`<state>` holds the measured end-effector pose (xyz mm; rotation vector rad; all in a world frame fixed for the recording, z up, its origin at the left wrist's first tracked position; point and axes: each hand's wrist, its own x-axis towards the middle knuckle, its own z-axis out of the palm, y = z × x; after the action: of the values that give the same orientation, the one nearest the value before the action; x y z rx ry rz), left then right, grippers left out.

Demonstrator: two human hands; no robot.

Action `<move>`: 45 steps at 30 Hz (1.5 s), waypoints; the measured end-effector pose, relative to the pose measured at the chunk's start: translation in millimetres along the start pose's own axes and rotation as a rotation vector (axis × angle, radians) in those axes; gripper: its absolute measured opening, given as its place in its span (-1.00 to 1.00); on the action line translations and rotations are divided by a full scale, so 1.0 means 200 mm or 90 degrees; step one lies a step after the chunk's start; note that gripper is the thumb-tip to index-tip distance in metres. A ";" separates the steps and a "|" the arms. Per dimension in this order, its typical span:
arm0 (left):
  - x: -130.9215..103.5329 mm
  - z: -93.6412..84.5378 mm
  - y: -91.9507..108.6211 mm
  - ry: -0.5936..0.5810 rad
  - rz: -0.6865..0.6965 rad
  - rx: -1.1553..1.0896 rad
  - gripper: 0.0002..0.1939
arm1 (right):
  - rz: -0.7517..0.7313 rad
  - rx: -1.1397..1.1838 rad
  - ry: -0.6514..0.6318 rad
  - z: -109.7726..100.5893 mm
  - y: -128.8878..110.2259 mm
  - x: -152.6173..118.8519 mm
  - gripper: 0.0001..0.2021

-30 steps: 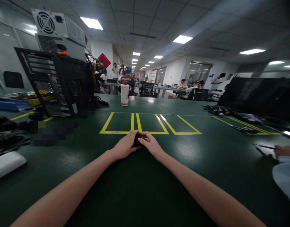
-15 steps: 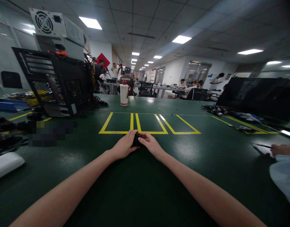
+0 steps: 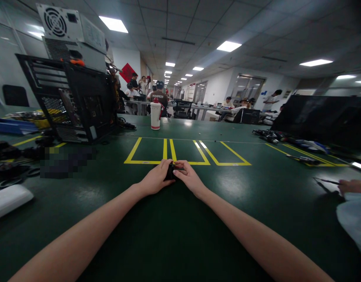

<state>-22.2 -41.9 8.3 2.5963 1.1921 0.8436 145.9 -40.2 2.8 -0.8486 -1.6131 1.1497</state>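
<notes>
Over the green table [image 3: 198,239], my left hand [image 3: 155,178] is closed around a small black object [image 3: 170,172], whose kind I cannot make out. Its fingers lie over the top and its thumb is underneath. My right hand [image 3: 189,178] is at the object's right side, with thumb and fingers drawn together in a pinch. Whatever sits between those right fingertips is too small to name. Both hands meet just in front of the yellow tape outlines [image 3: 186,163] on the table.
An open black computer case [image 3: 89,105] with a power supply [image 3: 77,25] on top stands at left. A white cup [image 3: 155,115] with a red lid stands behind the outlines. At right are a dark monitor-like panel [image 3: 324,121] and another person's hand [image 3: 352,187] holding a thin tool.
My right fingertips have shifted slightly away from the black object, and the gap between thumb and index looks a little wider. My left hand keeps its hold. The view has tilted slightly.
</notes>
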 end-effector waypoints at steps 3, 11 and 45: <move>0.00 -0.01 0.01 -0.004 -0.002 -0.005 -0.40 | 0.024 -0.003 -0.025 0.00 -0.01 -0.01 -0.76; 0.00 -0.02 0.02 -0.005 -0.005 0.005 -0.42 | -0.003 -0.005 -0.023 0.02 -0.02 -0.02 -0.84; 0.00 -0.01 0.02 0.006 -0.006 -0.001 -0.39 | -0.020 -0.016 -0.026 0.02 -0.02 -0.02 -0.86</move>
<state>-21.6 -44.5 11.2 2.5854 1.2055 0.8564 143.7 -46.6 5.1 -0.8173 -1.6711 1.1330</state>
